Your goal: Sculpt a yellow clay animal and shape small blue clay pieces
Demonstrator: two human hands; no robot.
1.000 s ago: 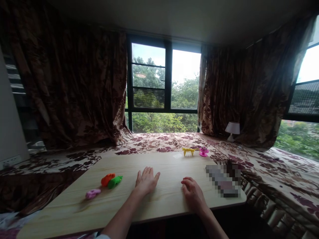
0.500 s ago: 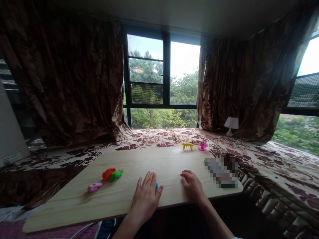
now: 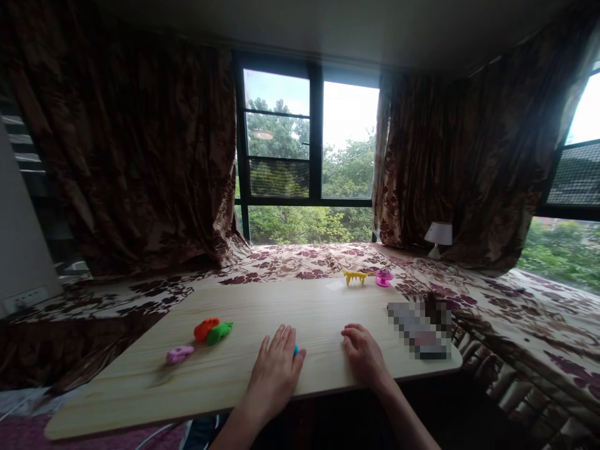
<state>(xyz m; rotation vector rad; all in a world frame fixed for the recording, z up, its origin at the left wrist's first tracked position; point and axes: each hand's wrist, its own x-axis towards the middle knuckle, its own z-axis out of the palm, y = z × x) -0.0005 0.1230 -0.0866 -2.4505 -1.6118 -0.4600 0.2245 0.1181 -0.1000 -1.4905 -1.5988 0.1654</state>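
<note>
At lower centre, your left hand [image 3: 273, 375] lies flat over a blue piece [image 3: 296, 351] on the surface [image 3: 323, 312], probably steadying it; its fingers are extended, close together. Your right hand [image 3: 364, 357] rests beside, fingers loosely curled; you can't tell whether they hold anything. Orange [image 3: 204, 329] and green lumps [image 3: 219, 333] touch at lower left, seemingly set aside.

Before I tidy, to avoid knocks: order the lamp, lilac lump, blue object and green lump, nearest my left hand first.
1. Blue object, under your left hand
2. Green lump, left
3. Lilac lump, farther left
4. Table lamp, far right
</note>
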